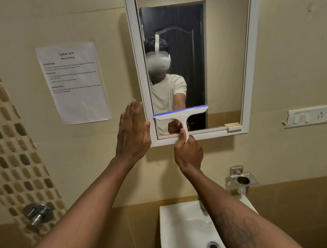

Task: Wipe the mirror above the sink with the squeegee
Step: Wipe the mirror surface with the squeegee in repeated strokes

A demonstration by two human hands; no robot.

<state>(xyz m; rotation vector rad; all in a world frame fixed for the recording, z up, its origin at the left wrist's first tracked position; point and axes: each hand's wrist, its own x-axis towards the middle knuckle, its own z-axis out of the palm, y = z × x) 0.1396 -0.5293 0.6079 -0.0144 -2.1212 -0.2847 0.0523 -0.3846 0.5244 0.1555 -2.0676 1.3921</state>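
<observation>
The right hand clenches the squeegee handle, blade low on the mirror (open glass above); the left hand, fingers straight, lies at the mirror frame.

A bathroom: a white ceramic basin sits below the right hand, a white-framed wall mirror rises above it, and a chrome shower valve on beige mosaic tile lies lower left of the left hand.

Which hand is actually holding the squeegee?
The right hand: its fingers curl round the squeegee handle. The left hand is flat, fingers straight, at the mirror frame's left edge.
</observation>
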